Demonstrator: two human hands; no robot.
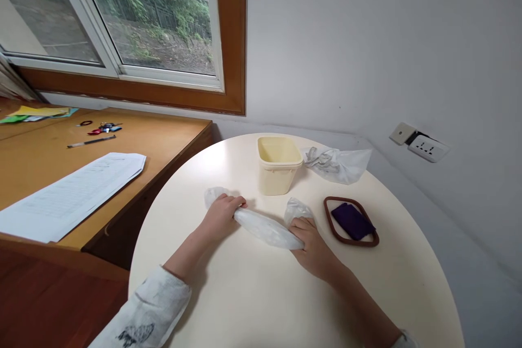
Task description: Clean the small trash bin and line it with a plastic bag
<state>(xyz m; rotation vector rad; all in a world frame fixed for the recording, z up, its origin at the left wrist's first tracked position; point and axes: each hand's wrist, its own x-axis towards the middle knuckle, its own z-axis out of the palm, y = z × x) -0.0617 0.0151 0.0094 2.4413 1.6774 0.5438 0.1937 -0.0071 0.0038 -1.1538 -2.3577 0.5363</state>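
A whitish translucent plastic bag point(265, 229) is stretched between my two hands, low over the round table. My left hand point(223, 213) is closed around one end, and a crumpled bit of the bag sticks out beyond it. Around the other end my right hand point(306, 240) is closed too, with a bunched tuft rising above the fingers. Just behind the bag stands a cream plastic bin point(277, 176), upright, its inside visible and bare. To the right of my right hand lies a brown rounded frame point(331, 223) with a folded dark purple cloth point(353, 221) on it.
Another clear plastic bag point(346, 166), knotted or twisted at one end, lies beside the bin on the cream round table point(228, 293). A wooden desk point(163, 130) at left bears papers point(77, 193), a pen point(92, 142) and keys point(106, 128). Wall sockets point(428, 148) are at right.
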